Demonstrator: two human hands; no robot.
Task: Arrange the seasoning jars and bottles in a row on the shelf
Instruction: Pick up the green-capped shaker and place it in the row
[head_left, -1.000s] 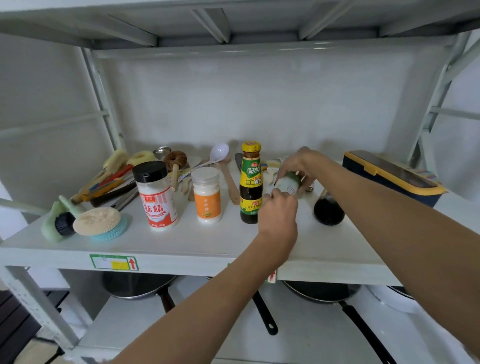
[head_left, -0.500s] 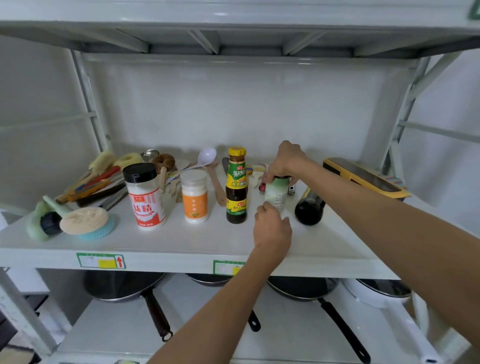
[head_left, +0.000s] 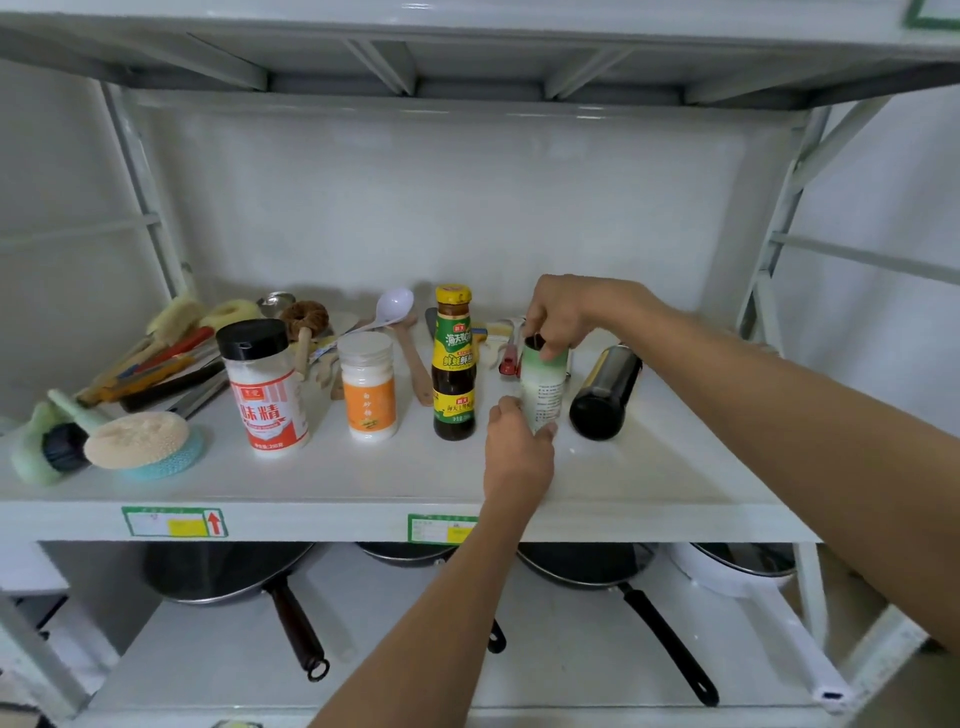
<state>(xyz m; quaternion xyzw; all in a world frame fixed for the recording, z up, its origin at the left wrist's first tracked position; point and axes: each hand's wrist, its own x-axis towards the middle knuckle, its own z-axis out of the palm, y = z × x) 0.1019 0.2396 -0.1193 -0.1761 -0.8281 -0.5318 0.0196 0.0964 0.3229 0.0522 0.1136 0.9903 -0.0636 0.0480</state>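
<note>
The green-white jar (head_left: 543, 387) stands upright on the shelf (head_left: 363, 483) just right of the sauce bottle (head_left: 454, 364), the right hand (head_left: 563, 317) closed on its top, the left hand (head_left: 519, 452) closed around its base.

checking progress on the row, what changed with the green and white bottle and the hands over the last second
The green and white bottle went from tilted in both hands to upright in line beside the sauce bottle. The right hand still grips its top, the left hand its base. The black-lidded jar, orange-label jar and lying dark bottle stayed put.
</note>
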